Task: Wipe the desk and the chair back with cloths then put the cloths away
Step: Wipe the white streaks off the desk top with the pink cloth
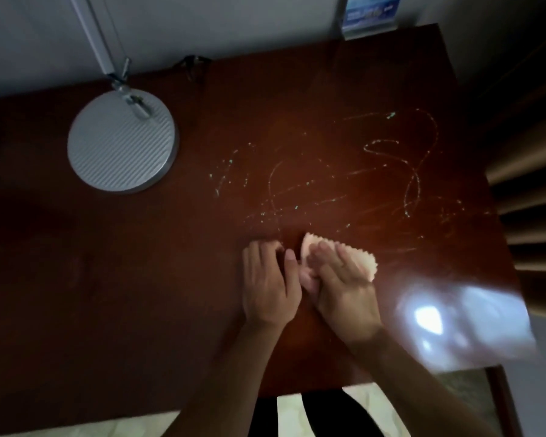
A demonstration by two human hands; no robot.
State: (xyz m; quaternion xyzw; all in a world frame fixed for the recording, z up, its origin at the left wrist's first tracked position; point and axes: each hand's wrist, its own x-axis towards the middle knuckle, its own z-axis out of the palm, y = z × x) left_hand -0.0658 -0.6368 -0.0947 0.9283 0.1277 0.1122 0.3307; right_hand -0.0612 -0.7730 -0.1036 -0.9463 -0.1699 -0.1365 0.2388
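Flat, hands [309, 279] press cloth [369, 263] lengthwise rightward.

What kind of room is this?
Probably a bedroom or hotel room study corner: a dark wooden desk against the wall, a desk lamp on it, and curtains on the right.

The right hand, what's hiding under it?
A pale pink cloth with a zigzag edge lies under the right hand, flat on the brown desk. Its middle is covered, so only the edges show.
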